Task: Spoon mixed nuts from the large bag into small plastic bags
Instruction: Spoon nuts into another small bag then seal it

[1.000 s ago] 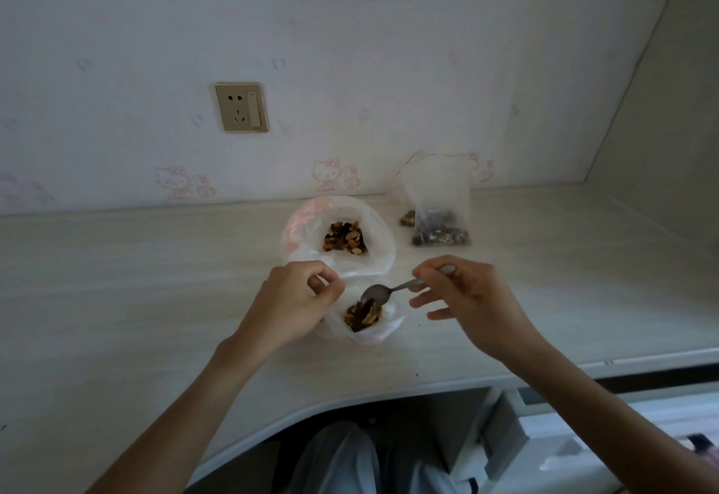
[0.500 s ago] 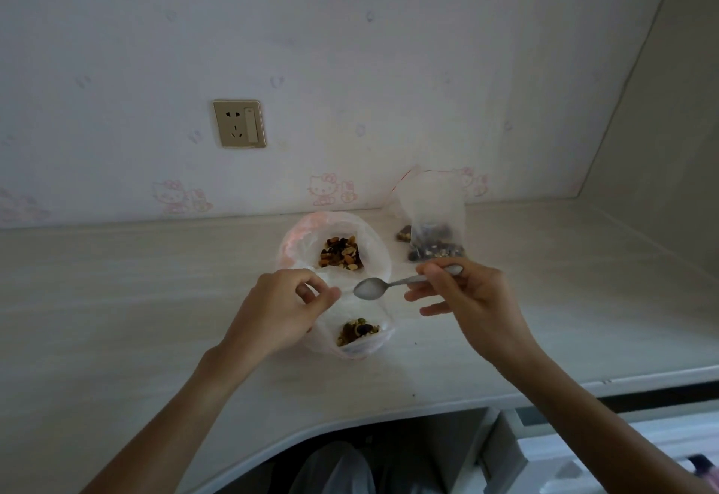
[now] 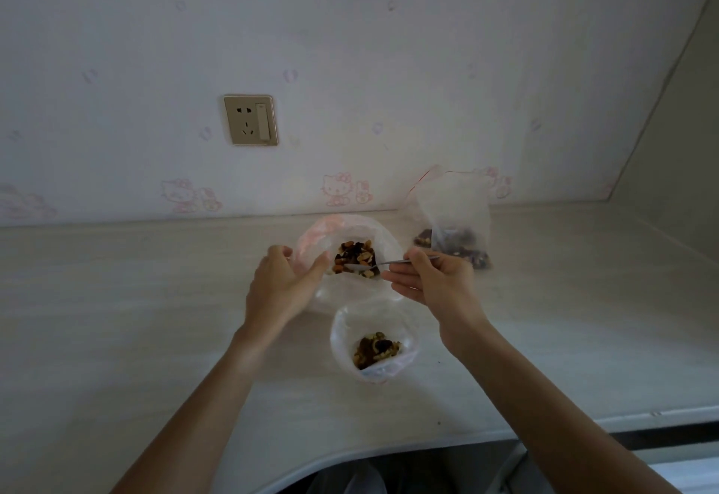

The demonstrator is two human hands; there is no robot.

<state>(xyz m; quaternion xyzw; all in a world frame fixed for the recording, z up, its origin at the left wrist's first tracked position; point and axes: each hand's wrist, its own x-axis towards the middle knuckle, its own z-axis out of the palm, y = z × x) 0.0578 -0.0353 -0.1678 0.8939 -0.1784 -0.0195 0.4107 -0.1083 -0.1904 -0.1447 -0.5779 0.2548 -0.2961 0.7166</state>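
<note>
The large clear bag (image 3: 389,248) sits open on the desk with mixed nuts (image 3: 356,256) in its bottom. My left hand (image 3: 282,281) holds its left rim between thumb and fingers. My right hand (image 3: 432,279) pinches the handle of a metal spoon (image 3: 373,266), whose bowl lies in the nuts inside the large bag. A small plastic bag (image 3: 373,349) stands open nearer to me, partly filled with nuts, and neither hand touches it.
Against the wall at the back right stands a small zip bag (image 3: 453,221) with nuts in it, with another pile of nuts behind it. The pale desk (image 3: 136,299) curves inward at its front edge. A wall socket (image 3: 251,120) is above.
My left hand let go of the small bag and moved up to the large bag's rim. My right hand carried the spoon from above the small bag into the large bag.
</note>
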